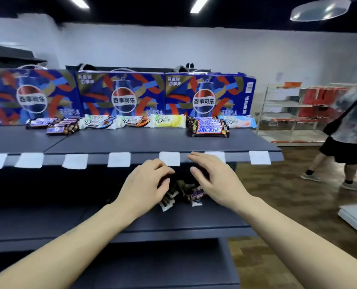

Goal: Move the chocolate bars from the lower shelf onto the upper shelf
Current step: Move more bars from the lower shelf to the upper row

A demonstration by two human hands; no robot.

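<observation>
Four white-wrapped bars [134, 122] lie lengthwise along the upper shelf [131, 142] as the left hand [146, 184] curls loosely and the right hand [215, 180] spreads, neither gripping, over jumbled chocolate bars [186, 191] pointing various ways on the lower shelf [48, 217].

Single head-worn wide-angle view, close in front of the shelving, facing forward and slightly down: upper shelf [131, 142] across mid-frame, lower shelf [48, 217] below it, both forearms entering from the bottom corners.
</observation>
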